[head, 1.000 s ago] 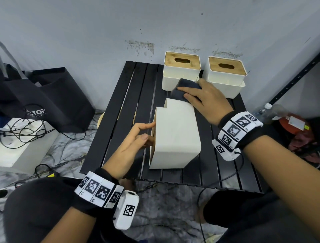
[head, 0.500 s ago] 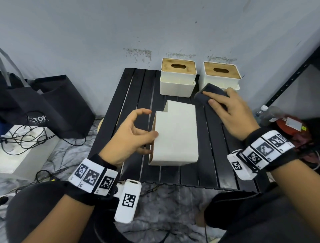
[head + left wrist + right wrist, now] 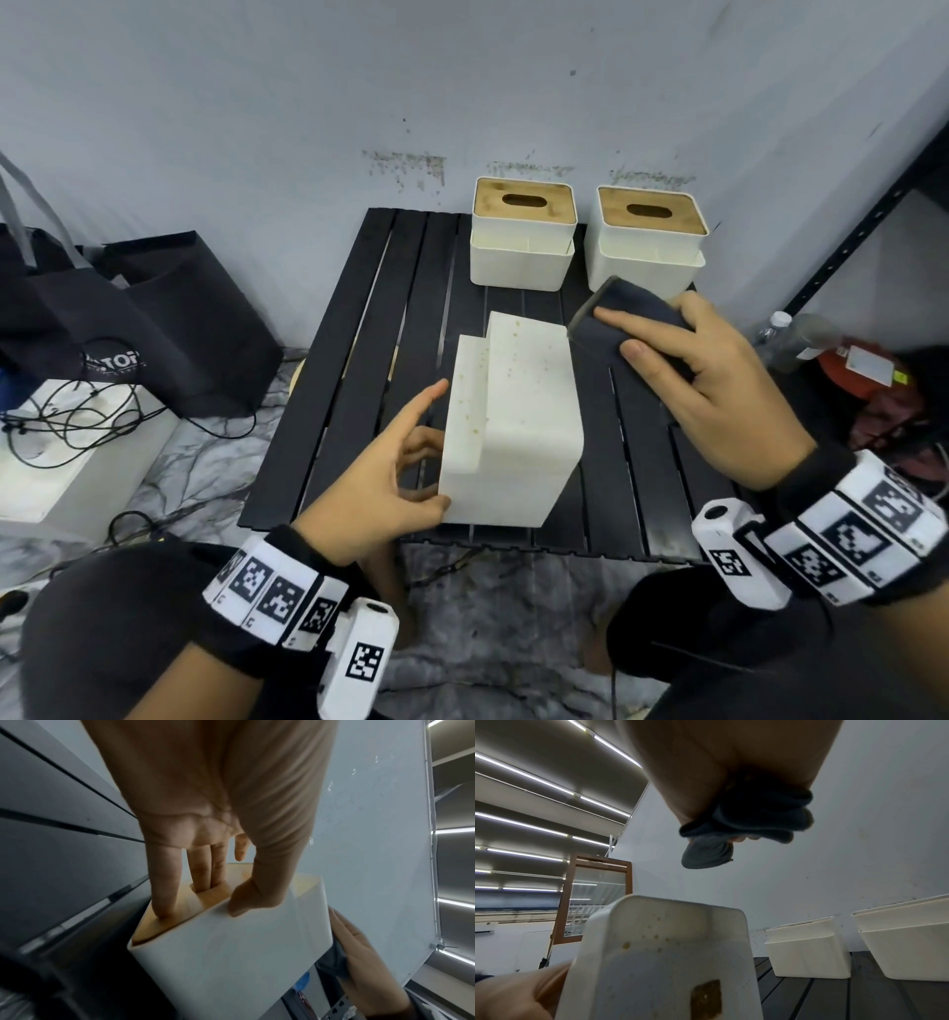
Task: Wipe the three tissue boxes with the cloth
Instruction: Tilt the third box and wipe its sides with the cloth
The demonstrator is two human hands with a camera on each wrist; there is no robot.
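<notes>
A white tissue box (image 3: 518, 416) lies tipped on its side on the black slatted table (image 3: 354, 360), its wooden lid (image 3: 190, 902) facing left and brown specks on its upper face (image 3: 659, 953). My left hand (image 3: 390, 462) grips its left end, thumb on the white near side and two fingers (image 3: 205, 874) in the lid slot. My right hand (image 3: 698, 380) holds a dark grey cloth (image 3: 626, 313) bunched in its fingers, lifted just right of the box and off it. The cloth (image 3: 744, 823) hangs above the box. Two more tissue boxes (image 3: 521, 236) (image 3: 649, 246) stand upright at the back.
A black tote bag (image 3: 154, 318) and a white box with tangled cables (image 3: 67, 442) sit on the floor to the left. A plastic bottle (image 3: 796, 339) and red items (image 3: 873, 380) lie at the right by a black shelf post (image 3: 862, 221). The wall is close behind the table.
My right hand has carried the cloth off the far end of the box to its right side. My left hand has shifted its hold on the box's lid end, turning the box slightly.
</notes>
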